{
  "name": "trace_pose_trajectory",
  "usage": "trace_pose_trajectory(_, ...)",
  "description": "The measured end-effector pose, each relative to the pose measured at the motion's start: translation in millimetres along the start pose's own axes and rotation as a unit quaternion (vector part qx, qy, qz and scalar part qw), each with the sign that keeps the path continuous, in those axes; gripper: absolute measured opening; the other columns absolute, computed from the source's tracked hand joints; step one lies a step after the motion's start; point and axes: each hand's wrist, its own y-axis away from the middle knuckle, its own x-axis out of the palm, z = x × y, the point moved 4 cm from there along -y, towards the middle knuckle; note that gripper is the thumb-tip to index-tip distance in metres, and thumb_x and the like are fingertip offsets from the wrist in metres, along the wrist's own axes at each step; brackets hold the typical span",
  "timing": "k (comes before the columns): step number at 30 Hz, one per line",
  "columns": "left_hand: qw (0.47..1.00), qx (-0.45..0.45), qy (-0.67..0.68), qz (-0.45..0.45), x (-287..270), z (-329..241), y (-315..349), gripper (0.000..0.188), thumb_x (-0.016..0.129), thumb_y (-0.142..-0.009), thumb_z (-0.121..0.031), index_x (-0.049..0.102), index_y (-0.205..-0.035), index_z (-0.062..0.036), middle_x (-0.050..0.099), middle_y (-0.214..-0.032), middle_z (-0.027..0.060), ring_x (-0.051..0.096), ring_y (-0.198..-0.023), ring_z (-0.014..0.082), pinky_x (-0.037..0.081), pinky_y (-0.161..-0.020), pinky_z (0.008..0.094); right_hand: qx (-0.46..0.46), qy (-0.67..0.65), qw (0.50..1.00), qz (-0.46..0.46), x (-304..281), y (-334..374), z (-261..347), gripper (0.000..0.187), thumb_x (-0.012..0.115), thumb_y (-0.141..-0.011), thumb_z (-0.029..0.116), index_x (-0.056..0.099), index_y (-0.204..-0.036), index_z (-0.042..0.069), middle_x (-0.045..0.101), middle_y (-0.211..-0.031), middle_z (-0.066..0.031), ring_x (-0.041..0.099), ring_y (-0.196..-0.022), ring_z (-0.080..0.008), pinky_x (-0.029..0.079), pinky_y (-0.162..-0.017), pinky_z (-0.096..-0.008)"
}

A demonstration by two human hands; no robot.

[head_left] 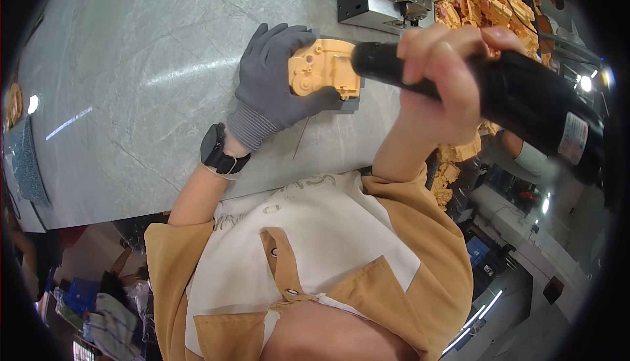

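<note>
My left hand [268,75], in a grey knitted glove, grips a yellow-orange plastic housing [340,65] from its left side. The fingers lie over the upper left edge and the thumb presses along the lower edge. Under the housing sits a dark grey block [352,106], mostly covered, on the table. My bare right hand [446,75] is wrapped round a black electric screwdriver [525,88], held nearly level above the table's right part. Its rounded nose overlaps the housing's right edge in view; whether the tip touches the housing is hidden.
Beyond the housing stands a metal box-shaped device [387,0] with a small mechanism on its front. A heap of similar orange parts [479,6] lies at the far right. The grey marble-patterned tabletop [164,98] stretches left, with a blue-grey pad [26,161] near its left edge.
</note>
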Motion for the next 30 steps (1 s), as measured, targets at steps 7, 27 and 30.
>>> trace_pose_trajectory(7, 1.000, -0.016, -0.015, -0.007, 1.2, 2.2, 3.7, 0.070, 0.081, -0.054, -0.038, 0.051, -0.109, -0.0067, 0.056, -0.109, 0.0099, 0.051, -0.107, 0.0305, 0.032, -0.101, 0.0469, 0.003, -0.014, 0.998, 0.064, 14.4, -7.3, -18.8, 0.042, 0.047, -0.072, -0.003, 0.037, -0.112, 0.001, 0.047, -0.064, -0.0094, 0.046, -0.050, -0.0198, 0.043, -0.057, -0.0400)
trace_pose_trajectory(27, 1.000, -0.024, 0.001, -0.017, -2.6, 0.7, 2.5, 0.069, 0.082, -0.054, -0.038, 0.051, -0.109, -0.0101, 0.056, -0.109, 0.0093, 0.051, -0.107, 0.0305, 0.033, -0.101, 0.0475, 0.067, 0.051, 0.992, 0.091, 24.5, -8.0, -38.2, 0.040, 0.050, -0.072, -0.008, 0.039, -0.109, 0.003, 0.048, -0.062, -0.0101, 0.047, -0.050, -0.0190, 0.044, -0.055, -0.0388)
trace_pose_trajectory(30, 1.000, -0.015, -0.010, -0.009, -2.7, 0.8, 4.9, 0.067, 0.080, -0.058, -0.037, 0.050, -0.110, -0.0087, 0.056, -0.111, 0.0111, 0.051, -0.108, 0.0315, 0.033, -0.101, 0.0483, -0.026, 0.062, 0.996, 0.064, 6.2, -4.3, -30.1, 0.041, 0.048, -0.075, 0.001, 0.039, -0.115, 0.003, 0.048, -0.061, -0.0082, 0.047, -0.049, -0.0186, 0.046, -0.058, -0.0393)
